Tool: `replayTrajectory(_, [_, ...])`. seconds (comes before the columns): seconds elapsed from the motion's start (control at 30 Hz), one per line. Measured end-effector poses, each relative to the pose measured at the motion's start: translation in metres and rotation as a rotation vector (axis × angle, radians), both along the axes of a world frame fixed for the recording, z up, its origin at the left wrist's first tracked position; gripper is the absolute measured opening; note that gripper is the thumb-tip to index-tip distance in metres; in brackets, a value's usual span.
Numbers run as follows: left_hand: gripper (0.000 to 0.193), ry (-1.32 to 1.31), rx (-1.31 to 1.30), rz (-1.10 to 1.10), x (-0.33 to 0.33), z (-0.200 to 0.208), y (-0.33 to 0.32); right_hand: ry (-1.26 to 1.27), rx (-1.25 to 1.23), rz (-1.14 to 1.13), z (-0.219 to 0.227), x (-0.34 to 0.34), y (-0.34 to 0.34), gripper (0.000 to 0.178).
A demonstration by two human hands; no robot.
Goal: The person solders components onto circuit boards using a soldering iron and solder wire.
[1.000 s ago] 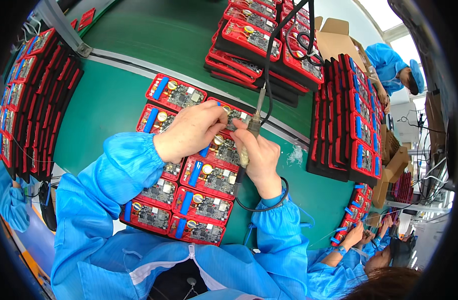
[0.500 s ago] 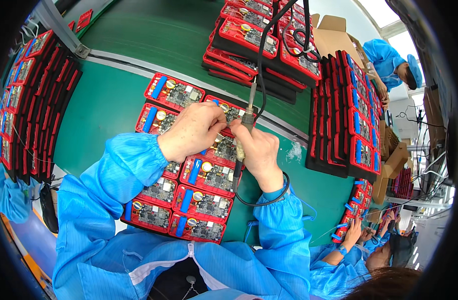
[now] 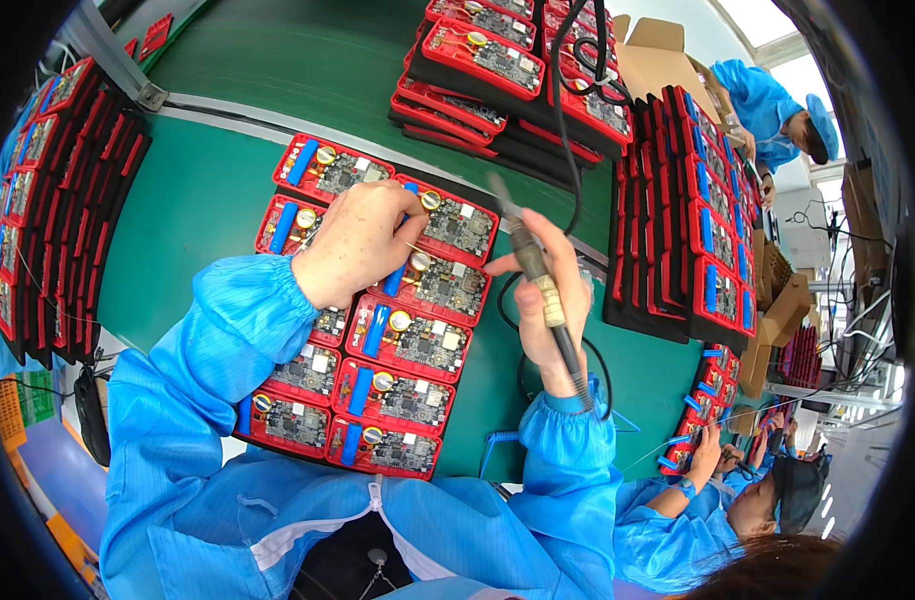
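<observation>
My right hand (image 3: 563, 315) is wrapped round a soldering iron (image 3: 533, 258), its blurred tip pointing up and away, off to the right of the boards. My left hand (image 3: 353, 240) is closed in a pinch above the upper middle of a tray. A short bit of thin pale wire (image 3: 412, 245) shows by its fingertips. Beneath lie several red plastic cases in two columns, each holding a circuit board (image 3: 450, 288), a blue cylinder (image 3: 377, 328) and a round yellow-rimmed part (image 3: 401, 321). My left hand covers some of the left column.
Stacked trays of similar cases stand at the left (image 3: 68, 210), far middle (image 3: 488, 55) and right (image 3: 678, 220). A black cable (image 3: 568, 150) hangs down at the far side. One co-worker (image 3: 773, 110) stands far right; another (image 3: 723, 510) works near right. The tabletop (image 3: 188, 220) is green.
My right hand has drawn the soldering iron right, away from the boards and from my left hand. My left hand has shifted slightly left, still pinched. The whole view has shifted a little.
</observation>
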State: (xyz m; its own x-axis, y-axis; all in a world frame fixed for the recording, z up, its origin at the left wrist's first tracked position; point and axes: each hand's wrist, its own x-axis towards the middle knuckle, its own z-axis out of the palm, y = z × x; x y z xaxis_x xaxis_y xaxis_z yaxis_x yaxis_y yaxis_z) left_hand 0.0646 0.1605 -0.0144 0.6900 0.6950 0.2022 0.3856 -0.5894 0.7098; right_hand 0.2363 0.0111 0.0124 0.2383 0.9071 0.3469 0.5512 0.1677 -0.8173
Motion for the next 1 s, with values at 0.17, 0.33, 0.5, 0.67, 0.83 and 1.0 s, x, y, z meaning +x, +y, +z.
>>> replayTrajectory(0.17, [0.006,-0.007,0.031,0.007,0.000,0.001,0.000,0.222,0.013,-0.068,-0.007,-0.011,-0.001,0.032])
replayTrajectory(0.33, [0.005,0.020,0.069,-0.019,0.004,0.001,0.002,0.392,-0.026,-0.181,-0.019,-0.016,-0.001,0.016])
replayTrajectory(0.5, [0.006,0.110,0.082,-0.050,0.007,0.003,0.005,0.334,-0.096,-0.188,-0.026,-0.017,0.004,0.015])
replayTrajectory(0.67, [0.006,0.116,0.016,-0.045,0.009,0.007,0.006,0.278,-0.102,-0.183,-0.029,-0.017,0.008,0.016])
replayTrajectory(0.83, [0.009,0.251,-0.012,-0.043,0.013,0.012,0.009,0.299,-0.111,-0.180,-0.033,-0.017,0.011,0.016])
replayTrajectory(1.0, [0.012,0.333,-0.066,-0.039,0.016,0.017,0.010,0.297,-0.109,-0.176,-0.035,-0.016,0.010,0.017])
